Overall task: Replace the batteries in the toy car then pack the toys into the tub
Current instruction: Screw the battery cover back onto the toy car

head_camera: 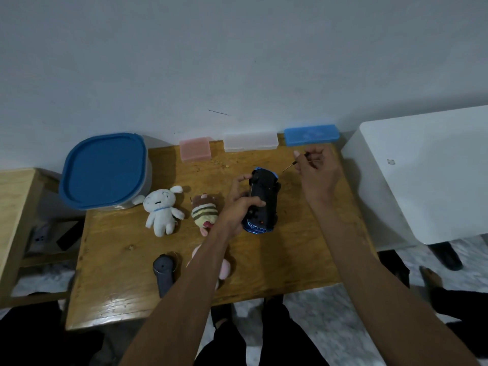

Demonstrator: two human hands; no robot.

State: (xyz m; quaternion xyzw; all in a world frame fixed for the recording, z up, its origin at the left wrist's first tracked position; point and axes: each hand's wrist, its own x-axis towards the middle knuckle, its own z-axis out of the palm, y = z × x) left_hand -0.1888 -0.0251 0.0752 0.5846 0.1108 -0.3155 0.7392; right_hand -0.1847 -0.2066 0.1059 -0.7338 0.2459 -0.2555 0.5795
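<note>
The blue toy car point(264, 202) lies upside down on the wooden table point(126, 281), its black underside facing up. My left hand point(241, 204) grips the car along its left side. Up and to the right of the car, my right hand point(318, 170) pinches a thin screwdriver point(287, 167), tip pointing down-left toward the car. The tub point(105, 170) with its blue lid on stands at the table's back left corner. A white plush dog point(161, 210) and a striped plush point(204, 211) lie left of the car. A pink plush point(224, 269) is mostly hidden under my left forearm.
A grey remote controller point(163, 270) lies near the front of the table. Pink point(196, 149), clear point(250, 141) and blue point(311, 135) flat plastic cases line the back edge against the wall. A white table point(422, 175) stands to the right, a wooden one point(15, 207) to the left.
</note>
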